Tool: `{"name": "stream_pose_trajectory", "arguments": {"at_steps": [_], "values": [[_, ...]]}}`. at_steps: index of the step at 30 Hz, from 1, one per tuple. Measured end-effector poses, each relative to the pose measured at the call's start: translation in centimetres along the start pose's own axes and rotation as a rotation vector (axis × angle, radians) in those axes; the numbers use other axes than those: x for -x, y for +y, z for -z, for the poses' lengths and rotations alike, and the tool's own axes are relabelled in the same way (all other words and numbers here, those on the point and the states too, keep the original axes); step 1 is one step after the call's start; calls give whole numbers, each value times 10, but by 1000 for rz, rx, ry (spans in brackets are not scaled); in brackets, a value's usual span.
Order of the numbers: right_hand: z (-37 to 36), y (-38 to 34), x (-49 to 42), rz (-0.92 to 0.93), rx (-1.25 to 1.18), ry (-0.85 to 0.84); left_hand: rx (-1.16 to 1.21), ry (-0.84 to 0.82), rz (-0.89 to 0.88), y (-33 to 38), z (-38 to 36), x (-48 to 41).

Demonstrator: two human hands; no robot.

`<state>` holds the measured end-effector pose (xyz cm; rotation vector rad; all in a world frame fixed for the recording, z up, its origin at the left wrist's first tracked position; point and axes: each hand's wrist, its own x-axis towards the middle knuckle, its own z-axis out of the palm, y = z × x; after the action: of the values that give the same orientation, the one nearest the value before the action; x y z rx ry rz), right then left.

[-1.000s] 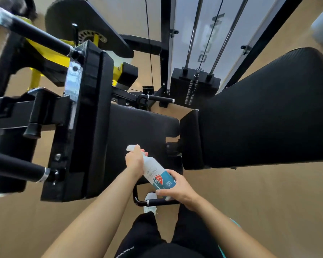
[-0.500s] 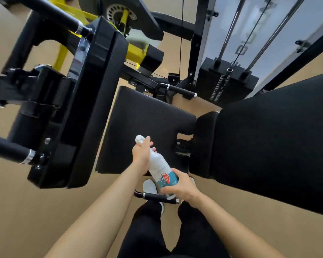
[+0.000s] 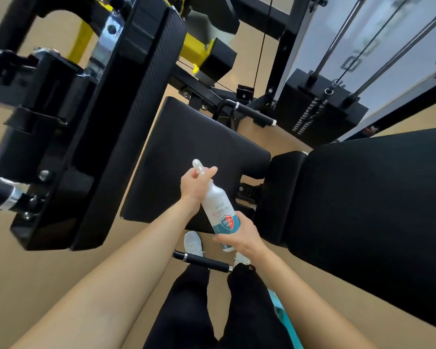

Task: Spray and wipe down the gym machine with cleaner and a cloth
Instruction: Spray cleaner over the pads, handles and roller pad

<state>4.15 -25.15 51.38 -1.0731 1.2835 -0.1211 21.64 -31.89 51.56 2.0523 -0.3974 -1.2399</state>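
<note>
The spray bottle (image 3: 218,210) of cleaner is held in the air just above the near edge of the seat pad (image 3: 186,152), tilted with its nozzle end up and away from the body. The left hand (image 3: 195,183) is curled round the neck and spray head, thumb and fingers clenched there. That looks like a grip for working or adjusting the nozzle, though whether a finger is on the trigger cannot be told. The right hand (image 3: 239,235) wraps its fingers round the base, probably to steady the bottle while the other hand acts on the top. The nozzle points roughly toward the seat and the big pad (image 3: 111,122) on the left, so spraying seems about to start there.

Counted: 1 bottle, 2 hands on it, 3 black pads — the seat, the left one and the back pad (image 3: 363,210) on the right. There is 1 weight stack (image 3: 312,109) behind, and 2 short grips with chrome collars, 1 far (image 3: 252,113) and 1 near (image 3: 204,261). No cloth shows plainly. A teal strip (image 3: 285,316) beside the right leg may be it, but that cannot be told.
</note>
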Motion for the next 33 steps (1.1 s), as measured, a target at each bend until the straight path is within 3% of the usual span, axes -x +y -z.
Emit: {"name": "stream_pose_trajectory", "arguments": {"at_steps": [9, 13, 20, 25, 33], "values": [[2, -9, -30, 11, 130, -3, -4, 72, 98, 2, 5, -25], [3, -15, -42, -2, 139, 45, 12, 19, 35, 12, -1, -34], [11, -15, -57, 37, 166, 79, 105, -25, 83, 23, -8, -51], [8, -9, -51, -10, 155, 118, 145, -168, 70, 12, -13, -51], [-8, -9, -40, -23, 298, 20, 295, -71, 200, -19, 14, -38]]}}
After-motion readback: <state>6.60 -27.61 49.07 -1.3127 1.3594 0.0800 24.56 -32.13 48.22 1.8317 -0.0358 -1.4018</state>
